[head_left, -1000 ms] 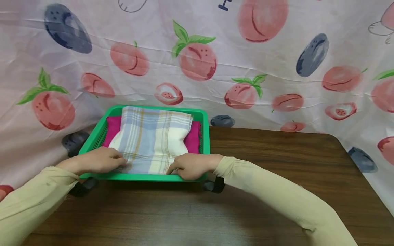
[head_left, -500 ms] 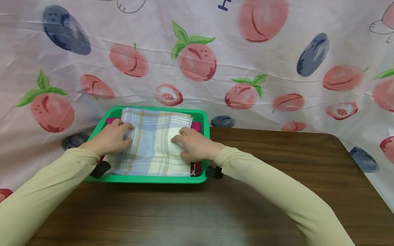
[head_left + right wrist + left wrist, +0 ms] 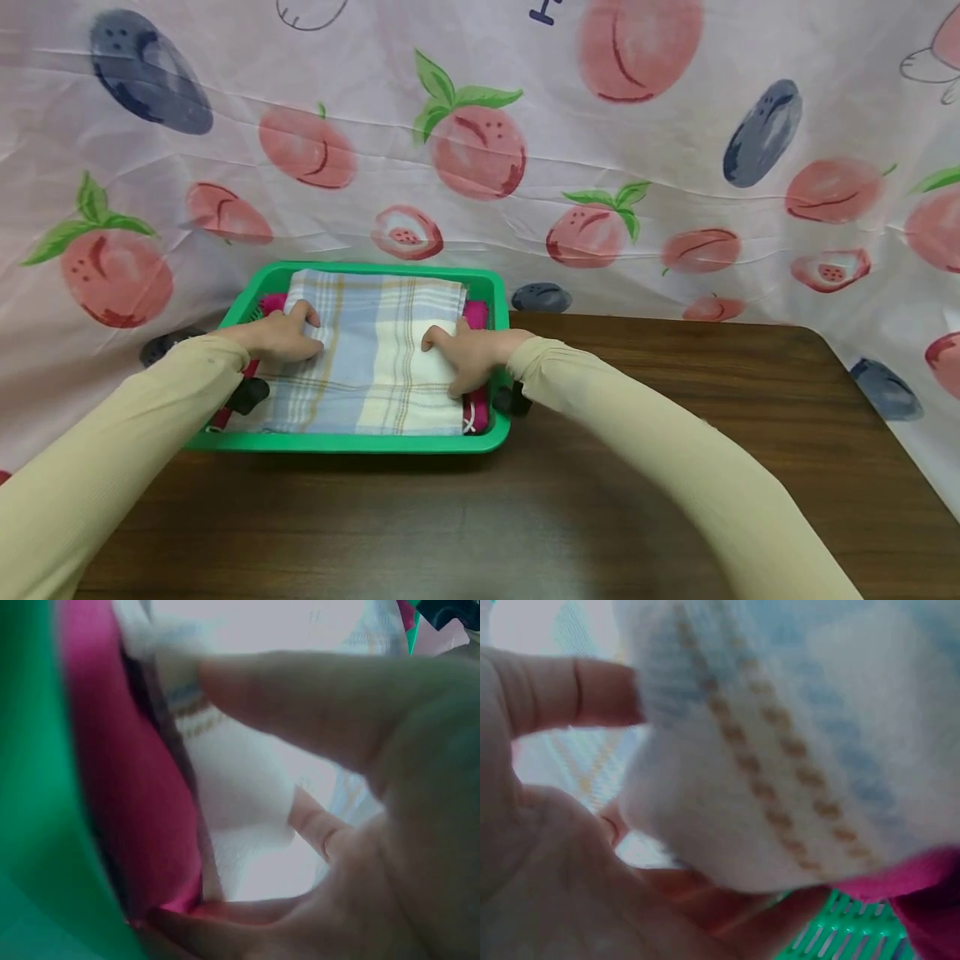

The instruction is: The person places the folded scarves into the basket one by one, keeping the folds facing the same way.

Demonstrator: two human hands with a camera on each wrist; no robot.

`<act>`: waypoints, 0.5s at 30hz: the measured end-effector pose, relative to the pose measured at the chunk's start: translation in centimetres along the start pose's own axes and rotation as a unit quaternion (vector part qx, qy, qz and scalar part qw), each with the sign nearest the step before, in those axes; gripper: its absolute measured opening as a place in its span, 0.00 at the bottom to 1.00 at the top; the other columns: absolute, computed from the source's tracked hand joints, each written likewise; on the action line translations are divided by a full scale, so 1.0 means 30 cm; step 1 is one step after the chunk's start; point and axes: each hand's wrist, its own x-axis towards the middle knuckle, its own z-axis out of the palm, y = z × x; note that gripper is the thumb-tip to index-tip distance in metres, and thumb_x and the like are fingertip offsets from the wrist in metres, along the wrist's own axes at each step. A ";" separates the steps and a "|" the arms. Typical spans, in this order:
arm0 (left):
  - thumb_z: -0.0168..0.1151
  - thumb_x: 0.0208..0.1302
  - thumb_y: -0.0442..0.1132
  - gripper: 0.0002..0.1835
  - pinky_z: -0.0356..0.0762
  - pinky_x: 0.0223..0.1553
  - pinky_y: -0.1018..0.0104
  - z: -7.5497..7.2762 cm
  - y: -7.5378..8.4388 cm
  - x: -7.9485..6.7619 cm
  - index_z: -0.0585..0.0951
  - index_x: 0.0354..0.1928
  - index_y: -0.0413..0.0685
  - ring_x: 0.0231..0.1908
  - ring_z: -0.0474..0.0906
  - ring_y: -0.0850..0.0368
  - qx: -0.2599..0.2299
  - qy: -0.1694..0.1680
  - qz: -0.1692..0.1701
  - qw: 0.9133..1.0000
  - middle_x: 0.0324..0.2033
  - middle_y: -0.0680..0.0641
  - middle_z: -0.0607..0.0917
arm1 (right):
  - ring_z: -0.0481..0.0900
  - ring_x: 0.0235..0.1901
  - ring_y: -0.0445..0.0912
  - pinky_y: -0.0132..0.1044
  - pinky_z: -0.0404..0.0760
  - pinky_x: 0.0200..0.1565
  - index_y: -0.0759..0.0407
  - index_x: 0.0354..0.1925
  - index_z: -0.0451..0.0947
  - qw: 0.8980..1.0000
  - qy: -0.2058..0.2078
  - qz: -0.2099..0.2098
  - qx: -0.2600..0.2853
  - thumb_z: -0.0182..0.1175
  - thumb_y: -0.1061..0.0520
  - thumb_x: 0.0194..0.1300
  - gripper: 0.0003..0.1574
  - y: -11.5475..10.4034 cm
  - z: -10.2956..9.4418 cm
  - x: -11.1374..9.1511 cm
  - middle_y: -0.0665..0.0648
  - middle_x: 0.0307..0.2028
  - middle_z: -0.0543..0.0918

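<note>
A folded plaid cloth (image 3: 363, 354) in white, pale blue and tan lies in a green basket (image 3: 352, 443), over a magenta cloth (image 3: 476, 314). My left hand (image 3: 281, 335) holds the plaid cloth at its left side. In the left wrist view, the thumb lies against a bulging fold of the plaid cloth (image 3: 795, 750), with fingers around its lower edge. At the right side, my right hand (image 3: 472, 350) holds the plaid cloth too. The right wrist view has the thumb on it and the lower fingers beside the magenta cloth (image 3: 139, 787); those fingertips are partly hidden.
The basket stands at the left back of a dark wooden table (image 3: 675, 417). A fruit-printed curtain (image 3: 480, 67) hangs right behind the basket and along the table's back edge. Black wrist cameras (image 3: 247, 396) sit close over the basket's rim.
Both hands have moved from the basket's front edge, back and up to the sides of the plaid cloth. In the last half second the fingers have closed in on its edges.
</note>
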 end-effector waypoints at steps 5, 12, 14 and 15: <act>0.50 0.60 0.42 0.21 0.64 0.38 0.58 -0.021 -0.004 0.020 0.54 0.45 0.38 0.31 0.68 0.50 -0.012 -0.054 -0.008 0.998 0.26 0.44 0.72 | 0.65 0.36 0.45 0.32 0.66 0.39 0.51 0.63 0.53 0.999 -0.041 -0.006 0.005 0.61 0.55 0.62 0.37 0.005 -0.019 0.020 0.56 0.36 0.69; 0.52 0.58 0.40 0.24 0.59 0.40 0.54 -0.025 -0.035 0.022 0.50 0.44 0.37 0.41 0.62 0.41 -0.049 -0.072 -0.010 0.996 0.37 0.34 0.64 | 0.67 0.39 0.46 0.31 0.64 0.42 0.51 0.61 0.52 0.997 -0.064 -0.012 0.038 0.60 0.55 0.63 0.35 0.007 -0.028 0.037 0.59 0.46 0.73; 0.52 0.57 0.39 0.24 0.60 0.41 0.55 -0.017 -0.039 0.018 0.50 0.45 0.36 0.41 0.62 0.41 -0.062 -0.057 -0.004 0.996 0.37 0.34 0.63 | 0.67 0.39 0.46 0.30 0.65 0.42 0.51 0.60 0.53 0.997 -0.055 -0.015 0.042 0.60 0.56 0.63 0.34 0.009 -0.022 0.039 0.59 0.44 0.73; 0.52 0.57 0.38 0.24 0.60 0.40 0.56 -0.012 -0.038 0.014 0.50 0.46 0.36 0.39 0.62 0.43 -0.069 -0.049 -0.001 0.996 0.35 0.35 0.64 | 0.67 0.38 0.46 0.30 0.65 0.41 0.51 0.60 0.53 0.998 -0.048 -0.016 0.042 0.60 0.56 0.62 0.34 0.011 -0.018 0.038 0.58 0.43 0.73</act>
